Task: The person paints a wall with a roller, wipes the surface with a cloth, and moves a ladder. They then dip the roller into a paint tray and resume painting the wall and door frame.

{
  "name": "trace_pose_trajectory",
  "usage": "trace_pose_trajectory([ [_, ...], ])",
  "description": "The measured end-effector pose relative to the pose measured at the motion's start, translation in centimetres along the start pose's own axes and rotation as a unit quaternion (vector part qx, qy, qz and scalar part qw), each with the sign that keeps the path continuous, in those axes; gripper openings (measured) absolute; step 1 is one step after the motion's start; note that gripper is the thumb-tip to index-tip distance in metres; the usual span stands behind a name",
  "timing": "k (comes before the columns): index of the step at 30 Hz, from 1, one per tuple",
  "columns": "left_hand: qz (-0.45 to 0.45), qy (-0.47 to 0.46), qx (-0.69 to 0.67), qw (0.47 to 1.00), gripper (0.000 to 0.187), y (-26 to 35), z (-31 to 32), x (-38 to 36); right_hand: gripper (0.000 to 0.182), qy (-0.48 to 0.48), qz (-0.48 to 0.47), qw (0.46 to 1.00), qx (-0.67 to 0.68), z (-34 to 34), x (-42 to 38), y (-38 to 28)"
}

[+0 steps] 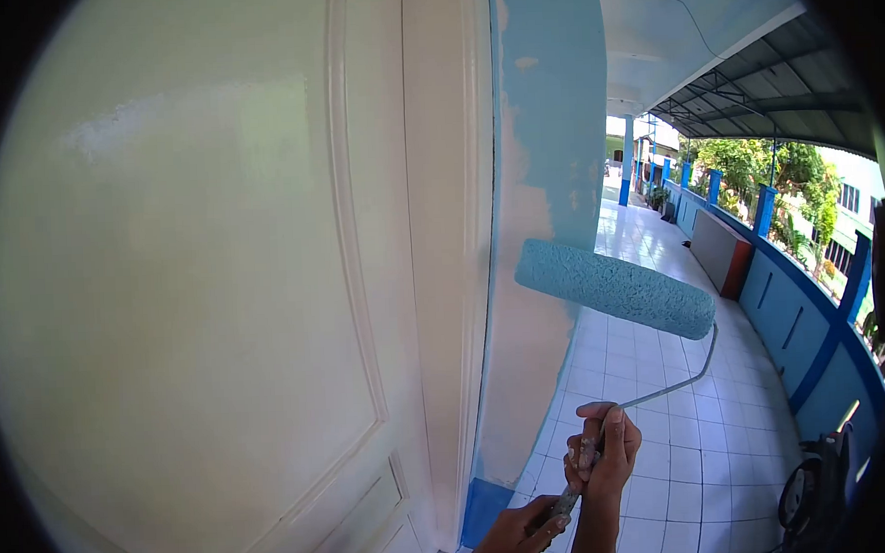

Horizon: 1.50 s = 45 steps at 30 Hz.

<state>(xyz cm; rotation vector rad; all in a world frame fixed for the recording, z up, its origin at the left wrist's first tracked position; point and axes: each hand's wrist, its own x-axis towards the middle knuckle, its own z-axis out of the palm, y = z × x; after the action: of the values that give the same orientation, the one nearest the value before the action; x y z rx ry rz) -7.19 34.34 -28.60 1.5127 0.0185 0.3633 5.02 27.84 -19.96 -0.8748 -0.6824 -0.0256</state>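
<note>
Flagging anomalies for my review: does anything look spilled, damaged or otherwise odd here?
The wall strip beside the door looks patchy: its blue paint has ragged edges around pale areas. That suggests partial coverage rather than damage. I see no spill on the visible floor tiles.

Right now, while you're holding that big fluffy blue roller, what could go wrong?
The roller looks coated in blue paint, and its left end is near the cream door frame, so a slip might smear blue there. The rest sticks out past the edge of the wall, above the white floor tiles, so drips could land on them. The handle looks splotchy; if that's wet paint, it might slide in the hands.
</note>
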Motion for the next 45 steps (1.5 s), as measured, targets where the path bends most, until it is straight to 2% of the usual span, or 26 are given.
trace_pose_trajectory([
  [4,0.011,-0.047,0.015,0.999,0.032,1.1,-1.7,0.0,0.048,0.041,0.018,0.999,-0.024,0.8,0.4,0.0],
  [6,-0.074,-0.119,0.045,0.989,0.048,-0.1,-2.8,0.0,0.048,0.049,0.014,0.998,-0.042,1.1,0.4,0.1],
  [7,-0.076,-0.124,0.042,0.988,0.048,-0.3,-2.9,0.0,0.048,0.051,0.015,0.998,-0.043,1.4,0.4,0.0],
  [9,-0.027,-0.093,0.011,0.995,0.049,-1.0,-2.6,-0.2,0.049,0.065,0.027,0.996,-0.058,2.0,0.3,-0.5],
  [10,-0.029,-0.099,0.005,0.995,0.049,-1.2,-2.5,-0.3,0.049,0.070,0.027,0.995,-0.067,2.4,0.3,-0.6],
  [12,0.053,-0.067,0.022,0.996,0.051,-1.6,-2.5,0.1,0.049,0.079,0.018,0.994,-0.076,3.2,0.4,-0.8],
  [13,0.066,-0.073,0.017,0.995,0.053,-2.0,-2.7,0.4,0.049,0.079,0.015,0.993,-0.087,3.6,0.7,-1.1],
  [18,0.083,-0.093,0.028,0.992,0.059,3.4,-3.9,1.0,0.051,0.099,-0.008,0.987,-0.126,6.5,3.8,-3.3],
  [20,0.159,-0.047,0.037,0.986,0.060,4.2,-3.8,1.0,0.050,0.090,-0.032,0.987,-0.133,6.9,5.1,-3.8],
  [27,0.150,-0.035,0.022,0.988,0.057,0.9,-3.7,-0.1,0.049,0.107,-0.004,0.984,-0.146,6.3,2.9,-2.4],
  [30,0.189,-0.034,0.052,0.980,0.056,-0.8,-3.8,-1.1,0.049,0.108,0.020,0.983,-0.149,5.7,1.6,-1.5],
  [33,0.170,-0.038,0.009,0.985,0.057,-0.8,-3.5,-1.2,0.050,0.105,0.020,0.982,-0.154,5.9,1.6,-1.7],
  [35,0.205,-0.025,0.014,0.978,0.058,0.4,-3.7,-0.3,0.050,0.112,0.012,0.982,-0.153,6.9,2.8,-2.7],
  [40,0.202,-0.028,0.014,0.979,0.060,2.7,-4.1,0.3,0.051,0.093,-0.027,0.979,-0.177,8.4,6.3,-5.3],
  [45,0.142,-0.035,0.005,0.989,0.060,1.1,-4.7,-0.6,0.050,0.064,-0.064,0.983,-0.158,9.8,9.8,-7.3],
])
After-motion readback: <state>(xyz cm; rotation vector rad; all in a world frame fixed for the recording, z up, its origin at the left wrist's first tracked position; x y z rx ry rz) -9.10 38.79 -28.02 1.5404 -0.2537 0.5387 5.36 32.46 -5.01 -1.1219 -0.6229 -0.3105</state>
